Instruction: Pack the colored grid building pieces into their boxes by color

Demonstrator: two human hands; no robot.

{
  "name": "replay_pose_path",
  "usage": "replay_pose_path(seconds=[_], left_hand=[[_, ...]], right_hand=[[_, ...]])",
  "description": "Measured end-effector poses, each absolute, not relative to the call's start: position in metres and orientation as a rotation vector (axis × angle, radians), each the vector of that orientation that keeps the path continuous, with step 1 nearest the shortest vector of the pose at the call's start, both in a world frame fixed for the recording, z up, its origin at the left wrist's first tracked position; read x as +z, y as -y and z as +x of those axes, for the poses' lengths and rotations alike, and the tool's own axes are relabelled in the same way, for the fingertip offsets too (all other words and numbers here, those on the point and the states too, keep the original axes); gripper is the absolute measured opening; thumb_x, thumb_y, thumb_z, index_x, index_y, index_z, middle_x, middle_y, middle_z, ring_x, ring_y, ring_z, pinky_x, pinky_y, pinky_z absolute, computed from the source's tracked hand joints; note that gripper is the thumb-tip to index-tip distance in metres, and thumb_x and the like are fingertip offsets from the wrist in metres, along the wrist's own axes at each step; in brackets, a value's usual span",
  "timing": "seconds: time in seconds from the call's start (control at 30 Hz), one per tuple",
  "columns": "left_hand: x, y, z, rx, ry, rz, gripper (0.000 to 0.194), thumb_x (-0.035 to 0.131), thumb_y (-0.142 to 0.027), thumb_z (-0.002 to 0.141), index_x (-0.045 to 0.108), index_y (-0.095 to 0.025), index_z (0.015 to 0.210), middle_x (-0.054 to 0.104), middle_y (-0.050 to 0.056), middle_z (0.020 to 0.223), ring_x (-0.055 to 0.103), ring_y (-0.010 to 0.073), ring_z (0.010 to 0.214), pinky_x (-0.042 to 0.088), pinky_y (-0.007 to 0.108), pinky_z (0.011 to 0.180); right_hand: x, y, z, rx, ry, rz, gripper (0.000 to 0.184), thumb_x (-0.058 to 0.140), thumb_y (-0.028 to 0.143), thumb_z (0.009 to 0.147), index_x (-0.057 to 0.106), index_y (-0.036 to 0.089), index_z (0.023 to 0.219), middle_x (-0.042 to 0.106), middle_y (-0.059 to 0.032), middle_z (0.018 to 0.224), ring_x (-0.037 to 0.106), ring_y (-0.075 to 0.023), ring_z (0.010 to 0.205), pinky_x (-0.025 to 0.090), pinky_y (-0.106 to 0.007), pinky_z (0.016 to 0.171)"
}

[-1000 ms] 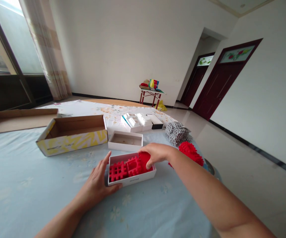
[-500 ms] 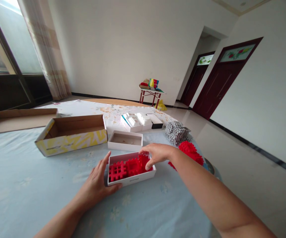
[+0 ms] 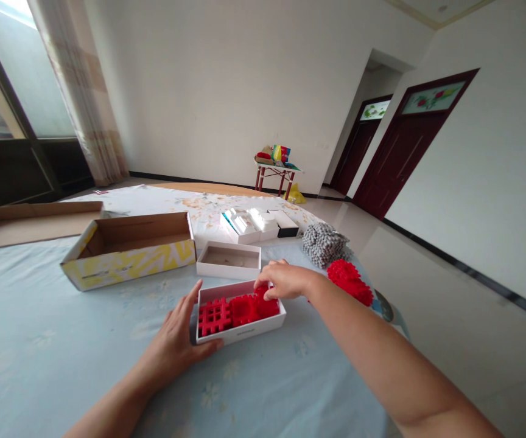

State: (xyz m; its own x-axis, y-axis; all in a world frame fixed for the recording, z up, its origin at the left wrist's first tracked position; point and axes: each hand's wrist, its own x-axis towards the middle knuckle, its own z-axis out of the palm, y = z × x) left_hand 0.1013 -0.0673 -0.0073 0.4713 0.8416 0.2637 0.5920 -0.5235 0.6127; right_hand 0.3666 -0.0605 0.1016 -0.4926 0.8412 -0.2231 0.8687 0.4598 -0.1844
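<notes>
Head view: the white box (image 3: 249, 332) is lying nine-to-three, my spread left hand (image 3: 178, 325) gripping its nine-o'clock end, my curled right hand (image 3: 287, 280), hold unclear, touching red blocks (image 3: 243, 310) at three.

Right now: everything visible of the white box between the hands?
The white box is low, oblong and open-topped, cardboard by its look, with small lettering on its near wall. It sits slightly angled on the blue tablecloth, holding red pieces. The left hand braces its left end; the right hand reaches in at the right.
</notes>
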Motion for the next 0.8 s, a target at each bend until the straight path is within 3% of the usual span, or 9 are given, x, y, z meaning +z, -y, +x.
replay_pose_path(seconds=[0.2, 0.47, 0.8], left_hand=[[-0.008, 0.065, 0.101, 0.768, -1.2, 2.296, 0.095, 0.063, -0.045, 0.07, 0.001, -0.029, 0.141, 0.039, 0.01, 0.13, 0.041, 0.0301, 0.119, 0.035, 0.047, 0.097], [-0.011, 0.065, 0.101, 0.819, -1.199, 2.322, 0.097, 0.064, -0.046, 0.067, 0.004, -0.029, 0.141, 0.043, 0.011, 0.128, 0.045, 0.0316, 0.117, 0.039, 0.048, 0.093], [-0.006, 0.066, 0.102, 0.781, -1.197, 2.347, 0.096, 0.061, -0.047, 0.07, -0.001, -0.03, 0.141, 0.036, 0.011, 0.131, 0.043, 0.0305, 0.117, 0.039, 0.047, 0.094]], right_hand=[[0.108, 0.057, 0.368, -0.481, -2.607, 1.644, 0.027, 0.047, 0.021, 0.08, 0.068, 0.025, 0.098, 0.068, -0.0026, 0.098, 0.057, -0.0176, 0.095, 0.035, -0.03, 0.087], [0.086, 0.052, 0.359, -0.443, -2.566, 1.727, 0.026, 0.049, 0.017, 0.078, 0.069, 0.025, 0.091, 0.071, -0.0023, 0.092, 0.059, -0.0191, 0.094, 0.028, -0.037, 0.093], [0.076, 0.076, 0.364, -0.171, -2.721, 1.823, 0.02, 0.052, 0.021, 0.08, 0.069, 0.023, 0.092, 0.07, -0.0049, 0.089, 0.053, -0.0194, 0.095, 0.027, -0.036, 0.085]])
